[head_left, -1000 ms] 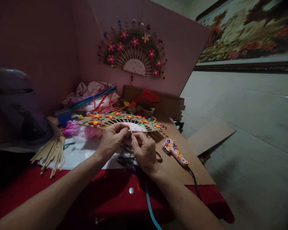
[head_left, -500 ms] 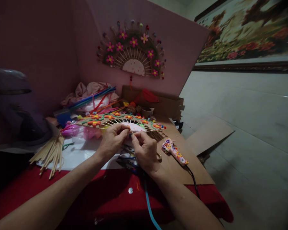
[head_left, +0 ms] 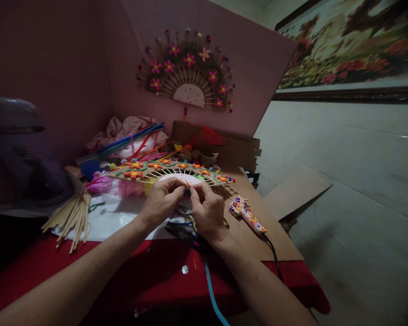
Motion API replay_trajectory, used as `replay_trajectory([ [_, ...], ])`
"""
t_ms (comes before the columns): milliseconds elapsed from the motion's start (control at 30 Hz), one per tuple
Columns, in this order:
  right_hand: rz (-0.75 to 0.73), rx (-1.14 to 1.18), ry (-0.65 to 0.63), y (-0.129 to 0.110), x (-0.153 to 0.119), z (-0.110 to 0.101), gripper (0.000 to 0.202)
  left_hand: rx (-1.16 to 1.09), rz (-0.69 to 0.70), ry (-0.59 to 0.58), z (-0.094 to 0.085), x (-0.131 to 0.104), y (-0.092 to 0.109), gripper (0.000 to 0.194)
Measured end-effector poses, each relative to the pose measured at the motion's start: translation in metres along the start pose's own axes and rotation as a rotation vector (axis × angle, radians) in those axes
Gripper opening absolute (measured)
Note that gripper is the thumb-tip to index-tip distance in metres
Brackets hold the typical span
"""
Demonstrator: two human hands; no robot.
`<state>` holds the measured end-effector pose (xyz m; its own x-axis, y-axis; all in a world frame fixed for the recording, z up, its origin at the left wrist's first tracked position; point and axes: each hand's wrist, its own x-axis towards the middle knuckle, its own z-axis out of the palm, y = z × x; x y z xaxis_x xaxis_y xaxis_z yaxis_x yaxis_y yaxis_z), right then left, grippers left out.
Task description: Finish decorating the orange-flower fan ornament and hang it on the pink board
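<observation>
My left hand (head_left: pixel 163 201) and my right hand (head_left: pixel 207 210) meet fingertip to fingertip in front of a decorated fan (head_left: pixel 134 174). Both are closed in a pinch on a thin, orange-looking strand (head_left: pixel 187 183); most of it is hidden by the fingers, and its exact kind is unclear. The half-round fan carries orange flowers, green trim, bead-tipped sticks and a pale dotted centre, partly covered by my hands. Beneath my hands lie dark-bladed cutters (head_left: pixel 178 232) and scissors, whose gold handle (head_left: pixel 226 222) shows beside my right wrist.
A flower-patterned glue gun (head_left: pixel 247 215) with a black cord rests on the cardboard (head_left: pixel 272 244) at right. Wooden sticks (head_left: pixel 70 222) lie at left on a red cloth (head_left: pixel 122 285). Pipe cleaners (head_left: pixel 132 138) are piled behind. A second fan (head_left: pixel 189 93) hangs on the pink board.
My fingertips have come closer together, and less of the thin strand shows between them. My right hand has shifted slightly right; the fan and tools have stayed put.
</observation>
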<state>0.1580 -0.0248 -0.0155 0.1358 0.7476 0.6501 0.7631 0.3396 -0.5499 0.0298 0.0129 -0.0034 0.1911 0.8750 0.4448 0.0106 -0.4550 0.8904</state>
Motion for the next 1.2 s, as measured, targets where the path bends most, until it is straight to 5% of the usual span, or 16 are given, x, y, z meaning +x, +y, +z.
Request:
replay_trajectory([
  [400, 0.132, 0.118, 0.239, 0.025, 0.023, -0.002, 0.020, -0.035, -0.059, 0.026, 0.002, -0.003, 0.004, 0.015],
  [700, -0.117, 0.078, 0.048, 0.003, 0.000, -0.005, 0.021, -0.133, -0.091, 0.139, 0.000, -0.001, 0.000, 0.021],
  [1200, -0.123, 0.021, 0.051, 0.002, -0.002, -0.002, 0.019, -0.129, -0.064, 0.149, 0.001, -0.003, -0.001, 0.017],
])
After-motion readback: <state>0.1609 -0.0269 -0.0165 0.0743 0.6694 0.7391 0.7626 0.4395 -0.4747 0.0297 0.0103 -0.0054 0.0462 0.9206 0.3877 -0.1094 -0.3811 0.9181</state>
